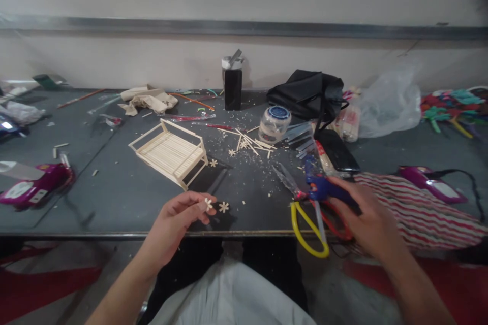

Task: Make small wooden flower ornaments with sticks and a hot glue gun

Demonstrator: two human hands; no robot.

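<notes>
My left hand (186, 213) is closed in a pinch at the table's front edge, holding a small pale wooden flower (208, 204) between thumb and fingers. Just right of it lies a second wooden flower (223, 207). My right hand (364, 213) is wrapped around a blue hot glue gun (322, 189), with a translucent glue stick (320, 221) near its back. Below the gun, scissors (310, 236) lie with yellow and red handles over the table edge. A miniature bed-like frame of thin wooden sticks (170, 152) stands beyond my left hand, and one more flower (213, 163) lies by its corner.
Loose wooden sticks (251, 142) and crumbs spread mid-table beside a clear jar (274, 124). A dark bottle (233, 89), black bag (308, 96), phone (337, 151) and striped cloth (415, 208) stand or lie around. At left sits a purple device (36, 185).
</notes>
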